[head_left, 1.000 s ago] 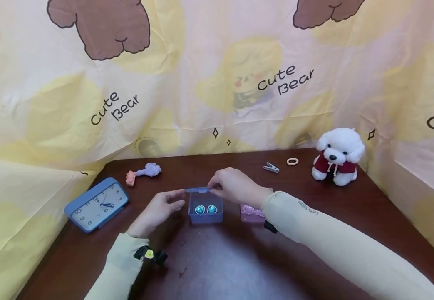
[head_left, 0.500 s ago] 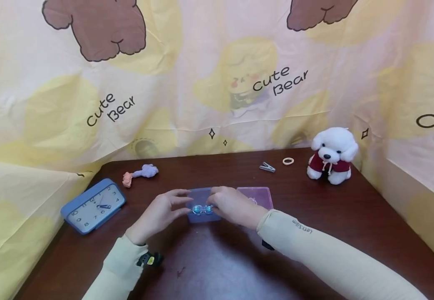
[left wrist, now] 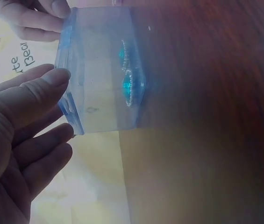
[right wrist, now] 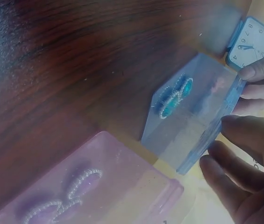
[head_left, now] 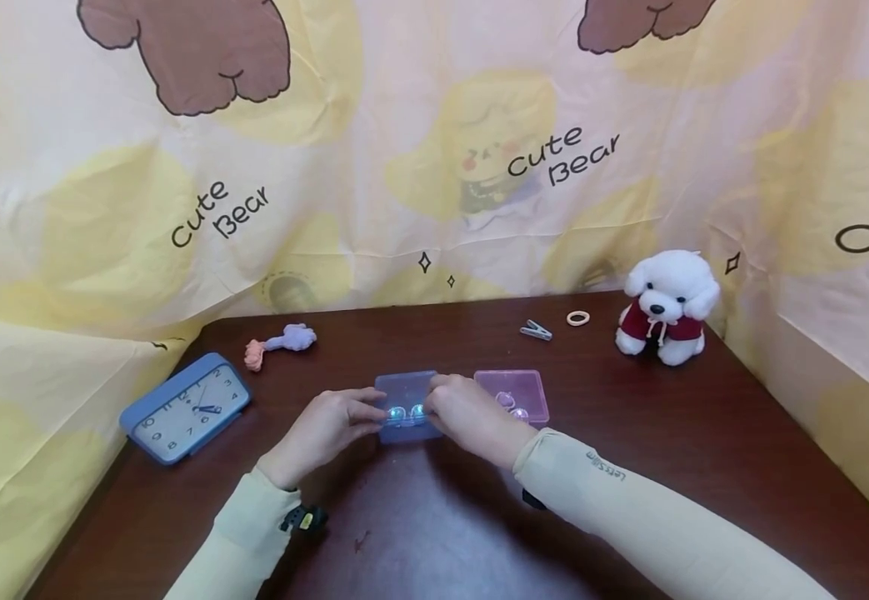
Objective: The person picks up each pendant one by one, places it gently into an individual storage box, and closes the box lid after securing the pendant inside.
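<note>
A clear blue plastic box (head_left: pixel 405 435) stands upright on the table, its lid (head_left: pixel 402 387) down. Two teal gem ornaments with silvery beaded edges (left wrist: pixel 127 87) show through its wall. My left hand (head_left: pixel 322 432) is at the lid's left side; in the left wrist view its thumb and fingers are spread, fingertips touching the lid. On the other side, my right hand (head_left: pixel 476 417) touches the lid with thumb and fingertips, as the right wrist view shows. Right beside it sits a clear pink box (right wrist: pixel 122 161) with purple beaded ornaments (right wrist: pixel 84 183) inside, partly behind my right hand in the head view.
A blue clock (head_left: pixel 187 408) lies at the left, with a purple and pink fluffy item (head_left: pixel 284 340) behind it. Toward the back right are a silver clip (head_left: pixel 536 331), a pale ring (head_left: pixel 578 318) and a white plush dog (head_left: pixel 665 308). A printed curtain (head_left: pixel 374 167) hangs behind the table.
One second ago the blue box's lid was raised, with my right hand at its edge; it has since come down. Both hands now touch it, and more of the pink box shows.
</note>
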`<action>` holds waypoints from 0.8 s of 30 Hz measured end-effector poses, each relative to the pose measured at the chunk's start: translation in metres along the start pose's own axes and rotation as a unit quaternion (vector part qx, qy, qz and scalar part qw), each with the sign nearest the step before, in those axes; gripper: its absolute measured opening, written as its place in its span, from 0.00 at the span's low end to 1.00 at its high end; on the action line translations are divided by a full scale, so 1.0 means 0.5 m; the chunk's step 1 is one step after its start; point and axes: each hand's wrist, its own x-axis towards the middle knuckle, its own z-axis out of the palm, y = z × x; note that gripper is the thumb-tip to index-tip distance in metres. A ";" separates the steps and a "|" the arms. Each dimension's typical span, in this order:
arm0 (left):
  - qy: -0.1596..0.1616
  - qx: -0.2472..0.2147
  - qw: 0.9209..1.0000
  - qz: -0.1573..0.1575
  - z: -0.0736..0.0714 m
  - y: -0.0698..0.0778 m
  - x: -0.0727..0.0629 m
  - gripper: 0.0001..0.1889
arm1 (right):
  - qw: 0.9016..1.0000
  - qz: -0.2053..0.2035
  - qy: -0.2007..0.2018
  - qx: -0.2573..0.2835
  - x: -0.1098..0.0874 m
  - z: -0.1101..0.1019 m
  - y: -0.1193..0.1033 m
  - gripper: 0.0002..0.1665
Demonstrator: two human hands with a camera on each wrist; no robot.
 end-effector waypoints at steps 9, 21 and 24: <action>0.007 -0.026 1.000 -0.007 0.008 0.001 -0.001 0.15 | 0.999 0.024 -0.017 0.014 -0.013 -0.005 0.000 0.07; 0.019 -0.034 0.999 -0.012 0.013 0.002 0.000 0.14 | 1.000 0.022 -0.002 0.019 -0.018 -0.005 0.002 0.06; 0.019 -0.033 0.999 -0.018 0.016 0.002 -0.001 0.14 | 1.000 0.023 -0.006 0.020 -0.019 -0.004 0.002 0.05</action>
